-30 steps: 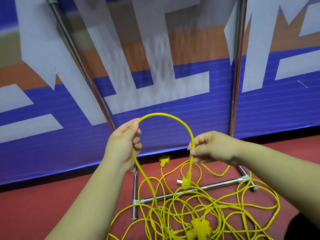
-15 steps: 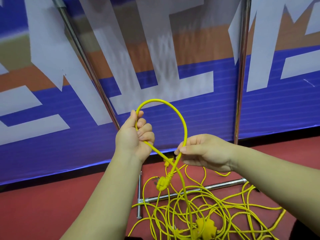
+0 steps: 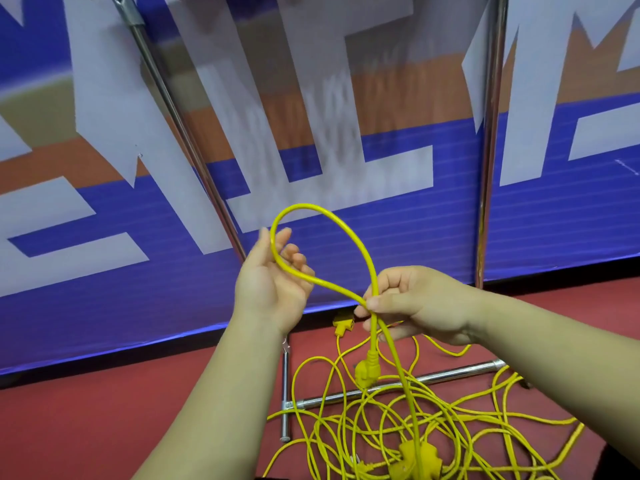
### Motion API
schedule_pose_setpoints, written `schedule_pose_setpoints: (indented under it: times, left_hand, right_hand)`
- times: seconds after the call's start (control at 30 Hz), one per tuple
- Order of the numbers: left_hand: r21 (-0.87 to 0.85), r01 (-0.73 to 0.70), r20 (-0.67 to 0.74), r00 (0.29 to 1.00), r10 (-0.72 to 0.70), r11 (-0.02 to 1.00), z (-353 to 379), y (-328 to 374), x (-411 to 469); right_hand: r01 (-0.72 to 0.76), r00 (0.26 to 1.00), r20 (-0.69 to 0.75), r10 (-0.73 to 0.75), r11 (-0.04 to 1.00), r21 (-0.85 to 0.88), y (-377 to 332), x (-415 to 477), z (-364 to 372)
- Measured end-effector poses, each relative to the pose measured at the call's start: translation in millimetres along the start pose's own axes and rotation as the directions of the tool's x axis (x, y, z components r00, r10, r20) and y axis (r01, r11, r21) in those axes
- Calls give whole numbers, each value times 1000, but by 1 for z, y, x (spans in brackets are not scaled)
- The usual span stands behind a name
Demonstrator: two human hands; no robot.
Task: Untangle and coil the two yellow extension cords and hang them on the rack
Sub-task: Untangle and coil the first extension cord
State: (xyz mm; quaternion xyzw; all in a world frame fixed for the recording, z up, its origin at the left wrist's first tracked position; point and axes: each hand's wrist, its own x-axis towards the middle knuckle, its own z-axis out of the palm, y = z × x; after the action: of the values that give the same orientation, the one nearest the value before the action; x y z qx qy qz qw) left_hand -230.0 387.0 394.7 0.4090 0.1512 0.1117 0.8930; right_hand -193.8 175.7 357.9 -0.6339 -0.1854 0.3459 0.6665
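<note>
Sprawling nearest on the red floor [image 3: 104,427], the tangle of yellow cords [image 3: 450,420] is lying mostly unsorted, with a socket block [image 3: 419,455] sitting in it. Just above the pile, a plug [image 3: 367,370] is dangling under the right hand [image 3: 415,303], which is pinching the loop [image 3: 304,205] at the point where its two strands are crossing. A second ago the hands were holding this length apart as an open arch; now they are coming together and the arch is closing into a teardrop. The left hand [image 3: 273,289], clenched round the cord half a second ago, is opening its fingers, so the strand is only resting across its palm. By my judgement the first turn of a coil is forming, and the left hand is getting free to draw in the next length. Farther off, the rack's base bar [image 3: 460,371] is lying under the cords and its upright [image 3: 488,168] is standing against the blue banner [image 3: 104,271]; nothing is hanging there yet.
</note>
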Motion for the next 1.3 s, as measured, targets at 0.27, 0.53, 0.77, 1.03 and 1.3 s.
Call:
schedule_pose_setpoints:
  times: [0.27, 0.53, 0.77, 1.03, 1.3]
  left_hand:
    - [443, 18, 144, 985, -91, 896, 15, -36, -23]
    - [487, -131, 135, 988, 73, 863, 25, -39, -20]
    - [282, -78, 113, 992, 47, 956, 16, -25, -10]
    - [131, -32, 97, 995, 19, 991, 20, -28, -11]
    - [236, -88, 209, 977, 38, 968, 21, -29, -21]
  right_hand:
    - [70, 991, -119, -60, 994, 83, -17, -5, -15]
    - [83, 970, -225, -91, 996, -44, -23, -14, -24]
    - [56, 942, -332, -40, 998, 39, -30, -22, -37]
    - [95, 929, -369, -32, 983, 154, -30, -19, -34]
    - [102, 917, -399, -2, 968, 230, -26, -17, -29]
